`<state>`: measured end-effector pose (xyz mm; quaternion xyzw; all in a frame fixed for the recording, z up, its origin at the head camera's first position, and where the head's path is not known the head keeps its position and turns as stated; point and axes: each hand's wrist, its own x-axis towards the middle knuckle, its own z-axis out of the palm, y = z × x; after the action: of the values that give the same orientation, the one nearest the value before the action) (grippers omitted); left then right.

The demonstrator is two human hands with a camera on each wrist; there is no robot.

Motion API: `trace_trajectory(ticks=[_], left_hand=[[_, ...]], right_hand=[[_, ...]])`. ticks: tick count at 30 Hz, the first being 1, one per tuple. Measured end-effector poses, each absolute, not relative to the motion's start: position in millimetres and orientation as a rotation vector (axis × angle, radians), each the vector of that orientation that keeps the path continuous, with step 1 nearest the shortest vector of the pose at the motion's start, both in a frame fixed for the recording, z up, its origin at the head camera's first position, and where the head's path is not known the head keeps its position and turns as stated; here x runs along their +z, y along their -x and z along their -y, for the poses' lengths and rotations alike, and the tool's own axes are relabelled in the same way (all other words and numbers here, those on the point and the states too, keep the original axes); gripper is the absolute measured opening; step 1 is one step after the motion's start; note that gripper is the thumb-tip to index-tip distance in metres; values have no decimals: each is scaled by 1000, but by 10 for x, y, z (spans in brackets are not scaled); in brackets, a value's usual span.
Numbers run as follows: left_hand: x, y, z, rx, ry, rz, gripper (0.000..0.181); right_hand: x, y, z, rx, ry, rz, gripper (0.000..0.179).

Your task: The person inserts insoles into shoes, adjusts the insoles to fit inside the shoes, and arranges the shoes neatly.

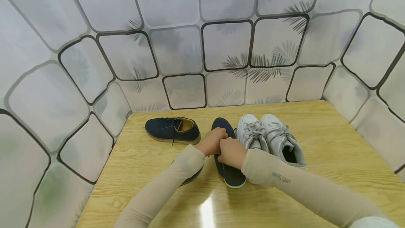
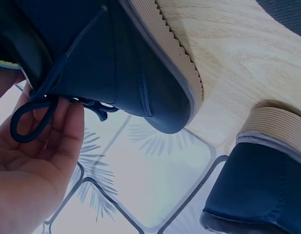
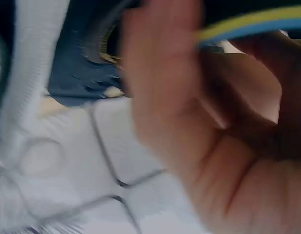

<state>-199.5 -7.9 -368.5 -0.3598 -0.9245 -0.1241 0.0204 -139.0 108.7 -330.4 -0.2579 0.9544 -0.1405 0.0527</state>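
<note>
In the head view, a navy lace-up shoe (image 1: 221,124) with a tan sole stands toe away from me under both hands. My left hand (image 1: 212,143) grips it at the tongue, fingers curled beside a lace loop (image 2: 30,131) in the left wrist view. My right hand (image 1: 232,151) holds a black insole (image 1: 234,178) with a yellow and blue edge (image 3: 257,22), tilted over the shoe's opening. The insole's far end is hidden by the hands. In the right wrist view the right hand (image 3: 189,112) is blurred.
The other navy shoe (image 1: 172,130) lies sideways at the left on the wooden table (image 1: 136,175). Beside the right hand stand a white sneaker (image 1: 251,131) and its mate (image 1: 280,138). A dark curved piece (image 1: 192,178) shows under the left forearm. Patterned cloth (image 1: 177,52) walls the back and sides.
</note>
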Motion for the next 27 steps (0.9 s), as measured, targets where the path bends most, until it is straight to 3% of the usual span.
trace_trajectory(ticks=[5,9,15,27], left_hand=[[-3725,2006,95,-477,1108,2882,24],[-3733,2027,93,-471,1130,2862,22],[-3737,2048,92,-471,1105,2891,23],[-3728,2046,91,-527,1101,2897,23]], right_hand=[[-3311,1015,-1133,-180,876,-3037,43],[-3316,891,-1177,-202,903,-3127,41],[-3276,964,-1197,-412,905,-3053,44],[-3430,1213,-1135,-490,825,-3094,33]])
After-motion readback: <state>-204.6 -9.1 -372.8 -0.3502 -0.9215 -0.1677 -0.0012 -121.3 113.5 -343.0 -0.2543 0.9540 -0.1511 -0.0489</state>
